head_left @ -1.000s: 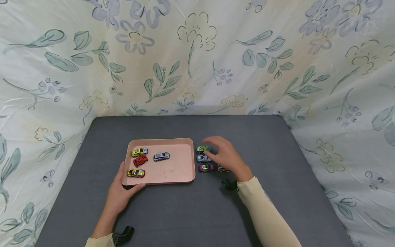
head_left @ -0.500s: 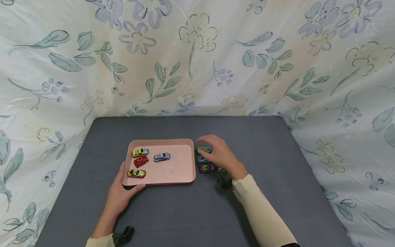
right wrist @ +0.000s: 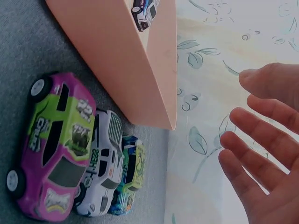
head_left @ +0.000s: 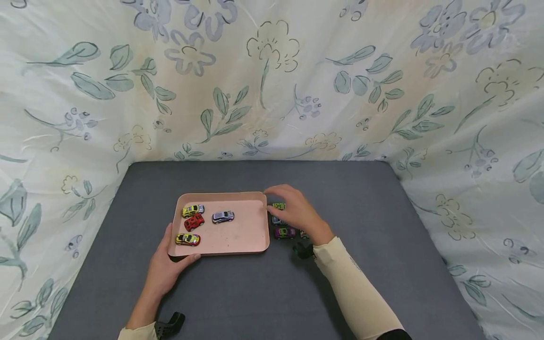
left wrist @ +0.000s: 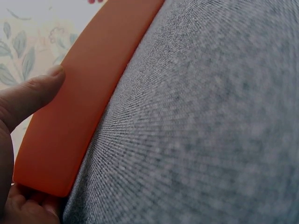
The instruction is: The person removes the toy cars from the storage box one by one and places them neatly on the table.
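A shallow pink tray (head_left: 238, 236) lies on the table with several toy cars in it: a yellow car (head_left: 193, 210), a red car (head_left: 194, 222), a yellow-and-red car (head_left: 188, 239) and a silver car (head_left: 223, 216). My left hand (head_left: 163, 269) grips its near left corner, thumb against the front wall, fingers tucked at the corner's underside. Over the tray's right edge hovers my right hand (head_left: 297, 212), fingers extended, holding nothing. Below it stand a green car (head_left: 278, 206), a white car (right wrist: 100, 163) and a purple-and-green car (right wrist: 60, 144), partly covered in the head view.
Another small car (head_left: 303, 234) peeks out beside the right wrist, mostly hidden. Dark grey cloth covers the table (head_left: 263, 302). A floral curtain (head_left: 272, 94) hangs behind and along both sides.
My right hand has moved left from above the cars to the tray's right edge. The left hand and the tray stay where they were.
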`<action>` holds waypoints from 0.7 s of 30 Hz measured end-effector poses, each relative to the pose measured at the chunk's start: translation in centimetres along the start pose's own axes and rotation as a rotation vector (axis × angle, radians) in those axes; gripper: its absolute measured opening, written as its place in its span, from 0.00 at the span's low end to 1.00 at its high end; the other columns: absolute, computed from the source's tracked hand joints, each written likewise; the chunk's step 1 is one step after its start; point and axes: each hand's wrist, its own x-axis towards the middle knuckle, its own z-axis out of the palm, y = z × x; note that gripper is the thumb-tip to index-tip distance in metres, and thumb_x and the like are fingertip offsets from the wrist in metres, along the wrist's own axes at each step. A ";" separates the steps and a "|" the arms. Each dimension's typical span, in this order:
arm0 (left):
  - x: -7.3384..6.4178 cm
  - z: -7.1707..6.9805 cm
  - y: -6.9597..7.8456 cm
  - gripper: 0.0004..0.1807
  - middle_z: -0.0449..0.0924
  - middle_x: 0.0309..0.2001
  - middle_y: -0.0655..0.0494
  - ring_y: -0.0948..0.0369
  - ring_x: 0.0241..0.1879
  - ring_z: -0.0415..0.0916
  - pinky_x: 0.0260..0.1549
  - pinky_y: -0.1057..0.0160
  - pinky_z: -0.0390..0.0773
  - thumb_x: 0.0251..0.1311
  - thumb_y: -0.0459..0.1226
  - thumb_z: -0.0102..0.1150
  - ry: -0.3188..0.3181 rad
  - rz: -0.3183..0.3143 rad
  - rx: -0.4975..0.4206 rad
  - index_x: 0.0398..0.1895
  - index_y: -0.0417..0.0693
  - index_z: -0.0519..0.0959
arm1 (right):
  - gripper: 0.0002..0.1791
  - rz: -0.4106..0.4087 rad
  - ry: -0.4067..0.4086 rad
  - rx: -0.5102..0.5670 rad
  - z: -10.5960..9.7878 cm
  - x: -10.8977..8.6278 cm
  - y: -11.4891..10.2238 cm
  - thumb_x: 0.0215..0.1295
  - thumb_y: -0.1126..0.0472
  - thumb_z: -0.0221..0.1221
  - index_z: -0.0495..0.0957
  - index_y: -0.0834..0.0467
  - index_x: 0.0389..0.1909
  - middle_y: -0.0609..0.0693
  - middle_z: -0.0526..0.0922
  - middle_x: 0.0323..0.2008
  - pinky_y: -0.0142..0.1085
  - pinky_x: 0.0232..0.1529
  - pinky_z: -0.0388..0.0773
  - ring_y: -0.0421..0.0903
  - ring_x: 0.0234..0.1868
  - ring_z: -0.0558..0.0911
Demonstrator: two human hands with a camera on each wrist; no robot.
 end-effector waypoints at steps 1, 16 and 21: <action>0.0 0.0 0.0 0.69 0.49 0.78 0.35 0.36 0.76 0.49 0.67 0.31 0.54 0.50 0.52 0.79 -0.001 0.000 -0.001 0.84 0.54 0.37 | 0.22 -0.002 -0.002 0.002 0.0 0.1 -0.1 0.68 0.54 0.67 0.81 0.54 0.61 0.44 0.81 0.58 0.47 0.61 0.75 0.44 0.61 0.76; 0.1 -0.1 0.2 0.69 0.50 0.78 0.35 0.36 0.75 0.50 0.67 0.30 0.54 0.50 0.52 0.79 -0.005 -0.016 0.014 0.84 0.56 0.36 | 0.20 -0.019 -0.021 0.029 1.1 1.7 -1.3 0.70 0.51 0.64 0.81 0.49 0.60 0.44 0.81 0.59 0.47 0.63 0.73 0.44 0.62 0.76; 0.1 -0.1 0.1 0.69 0.50 0.78 0.35 0.36 0.75 0.50 0.66 0.30 0.54 0.50 0.53 0.79 -0.002 -0.014 0.020 0.84 0.55 0.37 | 0.20 -0.026 -0.035 0.063 1.8 2.2 -1.6 0.69 0.54 0.66 0.81 0.52 0.61 0.46 0.81 0.60 0.47 0.63 0.72 0.45 0.63 0.76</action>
